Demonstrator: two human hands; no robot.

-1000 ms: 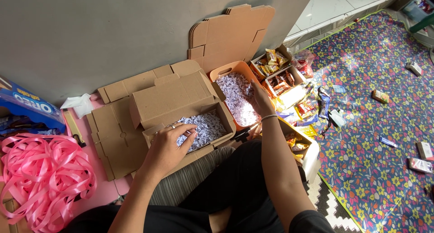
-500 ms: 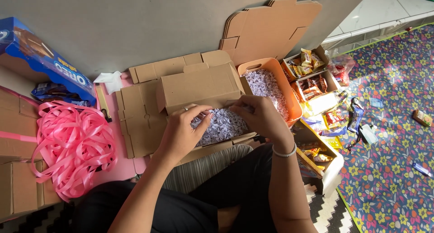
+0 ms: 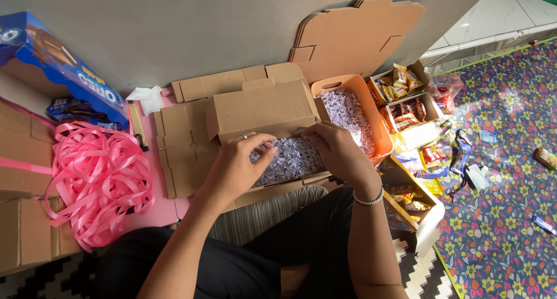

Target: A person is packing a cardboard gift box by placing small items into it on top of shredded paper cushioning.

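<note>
The flowered floor mat (image 3: 499,206) spread across the three-to-five o'clock side. A heap of pink ribbon (image 3: 96,180) lay at nine o'clock. At centre the open cardboard box (image 3: 255,110) sat in front of the person's knees, its lid tipped back toward twelve, with the orange basket (image 3: 380,136) of the same filler touching it at two o'clock. Inside the box lay the shredded paper (image 3: 290,159), white and pale purple. The left hand (image 3: 238,168) rested on it with fingers loosely curled, pressing down; the right hand (image 3: 336,151), at the box's three o'clock edge, curled over the shreds, though whether it pinched any I could not tell. Pressing evenly toward the corners would likely have bedded the filler best.
</note>
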